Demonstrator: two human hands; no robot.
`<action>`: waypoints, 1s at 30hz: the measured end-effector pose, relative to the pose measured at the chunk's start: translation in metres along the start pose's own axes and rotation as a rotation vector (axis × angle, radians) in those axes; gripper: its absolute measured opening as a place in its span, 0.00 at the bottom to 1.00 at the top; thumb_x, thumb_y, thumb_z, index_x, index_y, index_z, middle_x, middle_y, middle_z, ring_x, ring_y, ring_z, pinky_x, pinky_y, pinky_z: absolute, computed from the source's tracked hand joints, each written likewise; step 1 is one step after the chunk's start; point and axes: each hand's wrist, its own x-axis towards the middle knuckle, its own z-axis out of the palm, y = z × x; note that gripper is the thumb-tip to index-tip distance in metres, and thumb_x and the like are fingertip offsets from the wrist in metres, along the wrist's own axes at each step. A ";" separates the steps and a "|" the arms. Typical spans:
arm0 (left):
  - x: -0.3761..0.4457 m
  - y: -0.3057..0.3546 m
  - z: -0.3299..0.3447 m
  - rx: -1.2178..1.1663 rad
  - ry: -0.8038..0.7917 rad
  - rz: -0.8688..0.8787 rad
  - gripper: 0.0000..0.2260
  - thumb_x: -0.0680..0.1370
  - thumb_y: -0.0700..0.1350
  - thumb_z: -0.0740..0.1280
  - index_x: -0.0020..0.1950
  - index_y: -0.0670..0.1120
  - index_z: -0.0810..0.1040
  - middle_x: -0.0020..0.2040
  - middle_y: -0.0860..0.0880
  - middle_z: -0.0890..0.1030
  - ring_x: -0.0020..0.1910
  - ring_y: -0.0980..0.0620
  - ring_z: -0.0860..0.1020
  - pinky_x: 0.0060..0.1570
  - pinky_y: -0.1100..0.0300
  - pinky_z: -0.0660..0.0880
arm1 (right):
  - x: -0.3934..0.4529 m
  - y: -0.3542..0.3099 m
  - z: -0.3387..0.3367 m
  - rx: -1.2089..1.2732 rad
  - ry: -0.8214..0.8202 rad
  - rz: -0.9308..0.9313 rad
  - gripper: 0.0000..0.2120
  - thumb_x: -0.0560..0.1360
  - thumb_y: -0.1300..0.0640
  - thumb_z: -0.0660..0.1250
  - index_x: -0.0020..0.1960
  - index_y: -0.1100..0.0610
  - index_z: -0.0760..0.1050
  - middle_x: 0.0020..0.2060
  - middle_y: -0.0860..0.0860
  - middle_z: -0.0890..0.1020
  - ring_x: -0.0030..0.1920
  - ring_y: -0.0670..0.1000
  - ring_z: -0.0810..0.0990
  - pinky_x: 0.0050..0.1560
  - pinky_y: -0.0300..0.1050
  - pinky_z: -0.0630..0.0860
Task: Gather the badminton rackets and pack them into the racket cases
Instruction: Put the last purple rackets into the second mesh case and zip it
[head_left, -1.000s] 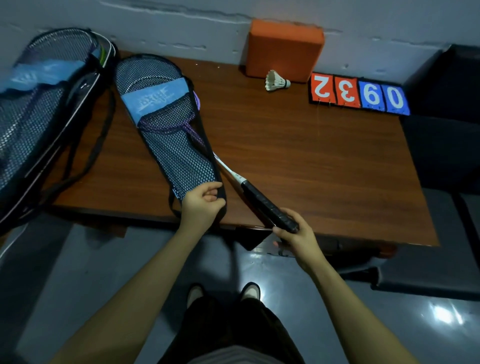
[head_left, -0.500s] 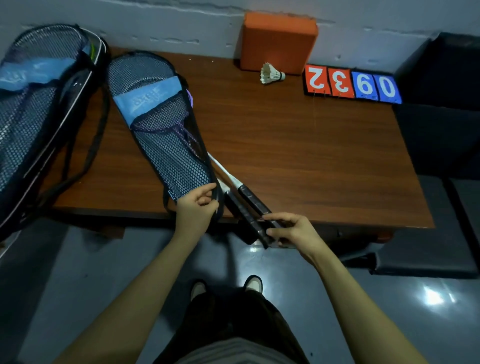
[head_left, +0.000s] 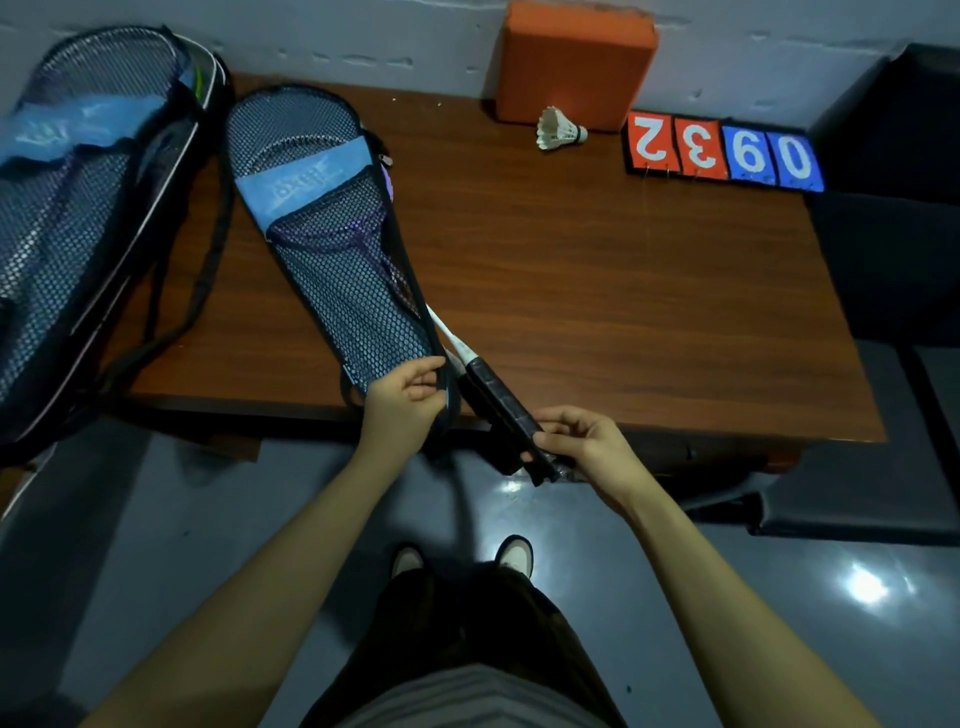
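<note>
Rackets going into mesh case (head_left: 332, 249) at near-left of table (head_left: 623, 312).
Case is black mesh w/ light-blue band, lying diagonal; purple racket head shows thru mesh, white shaft & two black-wrapped handles (head_left: 501, 410) stick out past near table edge. Left hand (head_left: 408, 402) pinches case's near opening; right hand (head_left: 582, 447) fingers curled round handle ends. 2nd, bigger mesh case (head_left: 78, 218) lies far left.
</note>
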 end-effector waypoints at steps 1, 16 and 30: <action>0.000 0.001 -0.002 -0.032 0.004 -0.001 0.17 0.70 0.28 0.66 0.57 0.41 0.78 0.41 0.48 0.78 0.33 0.63 0.76 0.44 0.67 0.75 | 0.001 0.001 0.002 -0.024 0.012 -0.019 0.12 0.73 0.71 0.66 0.56 0.65 0.75 0.40 0.57 0.81 0.34 0.48 0.83 0.31 0.36 0.76; 0.000 -0.019 -0.009 0.136 0.034 -0.095 0.18 0.70 0.30 0.64 0.58 0.42 0.78 0.42 0.49 0.77 0.33 0.63 0.75 0.33 0.77 0.69 | 0.008 0.035 -0.003 0.144 -0.080 0.313 0.18 0.76 0.49 0.64 0.61 0.59 0.75 0.54 0.61 0.81 0.49 0.59 0.82 0.45 0.49 0.82; -0.004 0.011 -0.017 -0.189 -0.083 -0.109 0.16 0.73 0.28 0.64 0.55 0.44 0.76 0.40 0.47 0.74 0.37 0.53 0.75 0.37 0.67 0.76 | -0.007 -0.002 0.022 0.231 -0.280 0.125 0.18 0.74 0.54 0.65 0.62 0.60 0.75 0.53 0.66 0.80 0.41 0.59 0.83 0.35 0.42 0.81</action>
